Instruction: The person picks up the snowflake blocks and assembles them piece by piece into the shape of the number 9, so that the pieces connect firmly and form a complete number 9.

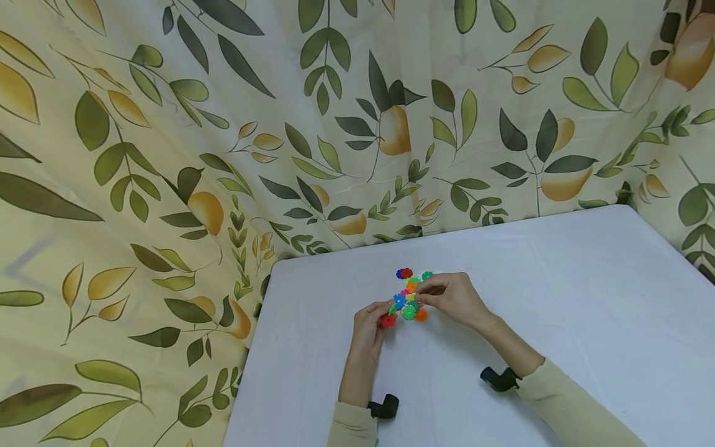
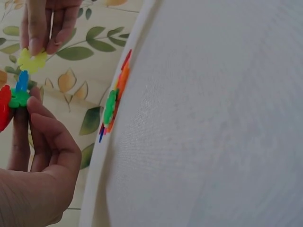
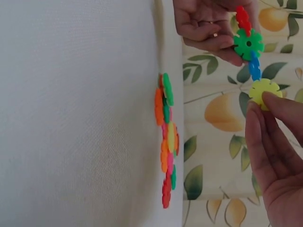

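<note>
My left hand (image 1: 367,329) pinches a green snowflake disc (image 3: 249,45) between thumb and fingers. A red snowflake disc (image 3: 243,20) and a blue snowflake disc (image 3: 254,66) are slotted edge-on to the green one. My right hand (image 1: 455,298) pinches a yellow snowflake disc (image 3: 262,90) at the free end of the blue disc. Yellow and blue meet at their edges; whether the slots are engaged I cannot tell. Both hands are raised over the table, and in the head view they partly cover the loose discs behind them.
Several loose snowflake discs (image 3: 165,99) in orange, green, pink, red and other colours lie grouped on the white-covered table (image 1: 558,310). A leaf-and-fruit patterned curtain (image 1: 251,124) hangs behind and to the left. Each wrist wears a black camera (image 1: 384,406).
</note>
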`<act>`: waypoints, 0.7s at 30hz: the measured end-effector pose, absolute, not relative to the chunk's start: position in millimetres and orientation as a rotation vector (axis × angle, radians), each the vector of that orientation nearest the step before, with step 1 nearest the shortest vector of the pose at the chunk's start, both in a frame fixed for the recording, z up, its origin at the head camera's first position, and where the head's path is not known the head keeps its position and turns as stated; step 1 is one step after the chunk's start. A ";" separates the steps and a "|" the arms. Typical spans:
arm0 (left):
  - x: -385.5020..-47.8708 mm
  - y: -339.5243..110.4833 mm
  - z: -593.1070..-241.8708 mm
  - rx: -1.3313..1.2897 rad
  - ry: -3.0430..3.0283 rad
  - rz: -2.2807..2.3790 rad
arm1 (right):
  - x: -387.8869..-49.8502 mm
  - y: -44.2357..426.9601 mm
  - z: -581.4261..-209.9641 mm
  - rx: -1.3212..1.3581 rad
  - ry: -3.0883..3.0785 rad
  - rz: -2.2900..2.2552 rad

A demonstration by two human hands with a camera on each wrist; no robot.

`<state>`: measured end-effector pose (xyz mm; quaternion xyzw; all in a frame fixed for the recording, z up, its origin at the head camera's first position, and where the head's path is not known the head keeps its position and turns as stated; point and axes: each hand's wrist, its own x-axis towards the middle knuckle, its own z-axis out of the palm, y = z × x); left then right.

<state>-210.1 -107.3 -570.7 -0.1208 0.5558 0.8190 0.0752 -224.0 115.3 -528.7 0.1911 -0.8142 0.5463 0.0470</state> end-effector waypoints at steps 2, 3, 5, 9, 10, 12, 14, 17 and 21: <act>-209.7 -106.9 -570.1 -0.350 1.667 2.461 | -223.7 115.4 -528.5 0.580 -2.489 1.665; -209.5 -106.8 -569.8 -0.342 1.671 2.458 | -223.6 115.3 -528.5 0.582 -2.491 1.666; -209.0 -106.1 -569.4 -0.330 1.679 2.455 | -223.7 115.0 -528.8 0.590 -2.494 1.665; -208.5 -104.3 -569.7 -0.315 1.699 2.449 | -223.7 115.0 -530.0 0.610 -2.492 1.656; -208.3 -103.8 -570.0 -0.316 1.691 2.456 | -223.8 115.1 -530.4 0.617 -2.490 1.651; -208.0 -103.2 -570.9 -0.311 1.680 2.464 | -223.5 115.1 -531.4 0.633 -2.479 1.647; -207.3 -103.0 -571.8 -0.306 1.661 2.472 | -223.1 114.6 -532.4 0.653 -2.464 1.639; -206.7 -102.7 -572.8 -0.302 1.647 2.481 | -222.4 112.5 -533.4 0.683 -2.435 1.644; -207.0 -100.9 -572.0 -0.274 1.642 2.466 | -222.3 110.2 -533.9 0.687 -2.429 1.636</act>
